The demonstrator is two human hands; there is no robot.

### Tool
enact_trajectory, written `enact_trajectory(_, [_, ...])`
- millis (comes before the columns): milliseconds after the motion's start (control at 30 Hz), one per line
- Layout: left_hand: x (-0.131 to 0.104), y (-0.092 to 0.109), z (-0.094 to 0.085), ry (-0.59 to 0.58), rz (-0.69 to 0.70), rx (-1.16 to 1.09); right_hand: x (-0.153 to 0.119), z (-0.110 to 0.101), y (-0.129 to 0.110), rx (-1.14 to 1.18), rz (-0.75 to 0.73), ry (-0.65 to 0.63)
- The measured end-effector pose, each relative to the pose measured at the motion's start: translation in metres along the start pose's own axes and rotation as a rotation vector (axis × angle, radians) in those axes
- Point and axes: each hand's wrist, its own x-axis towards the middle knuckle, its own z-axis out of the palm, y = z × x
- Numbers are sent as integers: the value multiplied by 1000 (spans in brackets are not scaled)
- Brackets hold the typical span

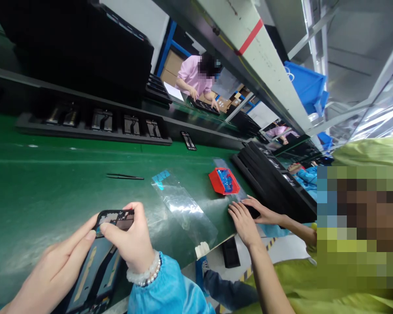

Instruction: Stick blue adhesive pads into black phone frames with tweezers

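Low on the left, an opened phone (96, 270) lies tilted between my hands, its inner parts and a dark ribbon cable facing up. My left hand (59, 261) grips its left side, thumb on the edge near the top. With its thumb pressed on the upper inner part and fingers over the top right corner, my right hand (132, 237) also holds the phone; a beaded bracelet circles that wrist. Beyond the phone lie black tweezers (125, 176). A clear plastic film (186, 205) with blue stickers (161, 176) rests to the right.
A black tray (94, 134) of several opened phones runs along the back, with one more phone (188, 141) beside it. Right of the film stands a red bin (217, 184) of blue pieces. A co-worker's hands (244, 220) work near stacked black trays (265, 174). Another person (194, 76) sits opposite.
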Motion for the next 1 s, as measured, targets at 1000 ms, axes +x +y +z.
enact_trajectory(1000, [18, -19, 6, -169, -70, -339, 2, -11, 12, -137, -98, -89])
